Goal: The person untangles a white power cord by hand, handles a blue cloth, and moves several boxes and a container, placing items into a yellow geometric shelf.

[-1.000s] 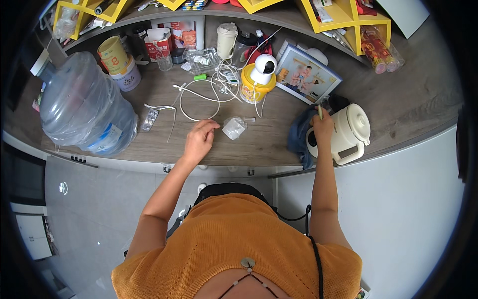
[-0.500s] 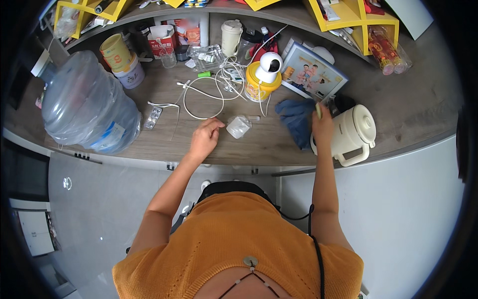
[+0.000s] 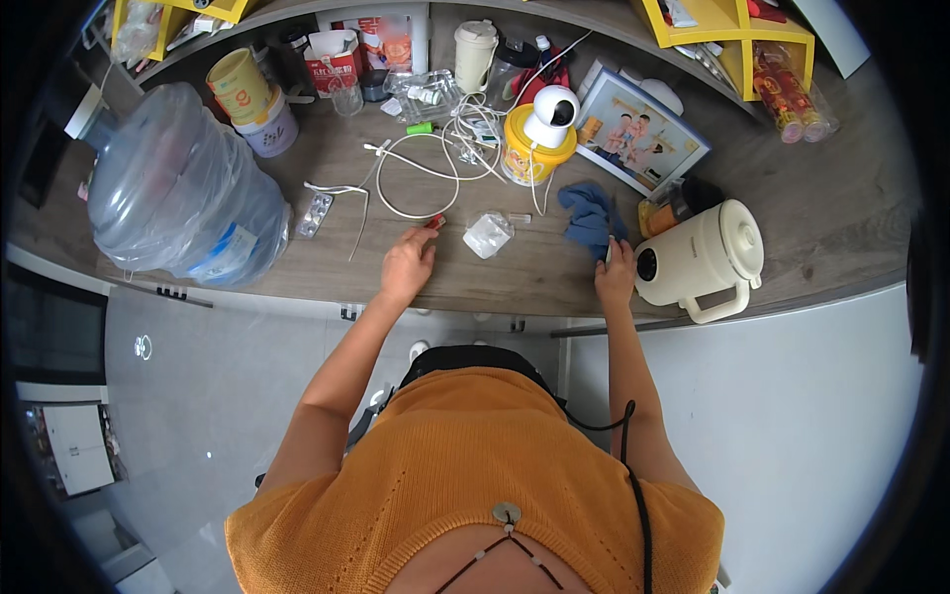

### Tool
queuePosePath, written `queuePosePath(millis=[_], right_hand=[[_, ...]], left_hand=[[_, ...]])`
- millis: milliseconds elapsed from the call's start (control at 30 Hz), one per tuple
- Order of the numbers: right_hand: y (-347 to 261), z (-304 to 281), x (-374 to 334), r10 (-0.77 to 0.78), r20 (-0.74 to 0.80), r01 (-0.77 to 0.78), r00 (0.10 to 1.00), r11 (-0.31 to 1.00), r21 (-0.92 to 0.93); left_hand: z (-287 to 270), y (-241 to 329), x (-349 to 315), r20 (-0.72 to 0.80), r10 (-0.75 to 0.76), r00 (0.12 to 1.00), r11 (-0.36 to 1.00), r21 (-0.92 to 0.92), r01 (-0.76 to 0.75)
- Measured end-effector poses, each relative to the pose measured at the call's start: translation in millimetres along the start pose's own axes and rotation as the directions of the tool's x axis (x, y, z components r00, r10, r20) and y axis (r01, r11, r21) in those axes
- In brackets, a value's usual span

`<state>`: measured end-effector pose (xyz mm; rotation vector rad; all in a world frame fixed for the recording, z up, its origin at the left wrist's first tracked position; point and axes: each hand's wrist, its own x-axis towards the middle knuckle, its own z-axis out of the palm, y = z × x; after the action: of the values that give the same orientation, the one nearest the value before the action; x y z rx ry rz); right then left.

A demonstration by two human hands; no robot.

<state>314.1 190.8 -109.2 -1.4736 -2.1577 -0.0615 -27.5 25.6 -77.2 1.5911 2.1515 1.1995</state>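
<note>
My left hand rests at the desk's front edge, its fingers closed on a small red object that I cannot identify. Just right of it lies a crumpled clear plastic piece. My right hand is closed around a slim pale object, mostly covered by the fingers. Touching or close to those fingertips is a bunched blue cloth. Right of this hand stands a cream electric kettle, its handle toward me. An amber-and-black container is partly hidden behind the kettle.
A large water bottle takes up the left side. Looped white cables and a blister pack lie on the desk. Behind are a white camera on a yellow tub, a framed photo and yellow shelves.
My right hand has drawn back toward the front edge, away from the kettle's side. The blue cloth is more bunched. A red object now shows at my left fingertips. The view has shifted slightly.
</note>
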Motion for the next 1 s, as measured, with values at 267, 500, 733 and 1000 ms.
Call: queuePosePath(millis=[267,500,733,1000], right_hand=[[-83,-13,28,-0.325,-0.012,0.312,0.946,0.899,0.306],[-125,24,45,-0.301,0.283,0.239,0.911,0.943,0.234],[-135,48,58,-0.212,0.406,0.195,0.889,0.977,0.083],[-135,30,55,-0.17,0.363,0.076,0.916,0.963,0.259]], left_hand=[[-9,-26,-2,-0.17,0.003,0.985,0.977,0.212,0.034],[-6,-34,1,-0.073,-0.094,0.993,0.943,0.313,0.112],[-1,-37,5,0.022,-0.128,0.991,0.921,0.374,0.111],[0,-51,7,-0.035,-0.074,0.997,0.946,0.313,0.081]])
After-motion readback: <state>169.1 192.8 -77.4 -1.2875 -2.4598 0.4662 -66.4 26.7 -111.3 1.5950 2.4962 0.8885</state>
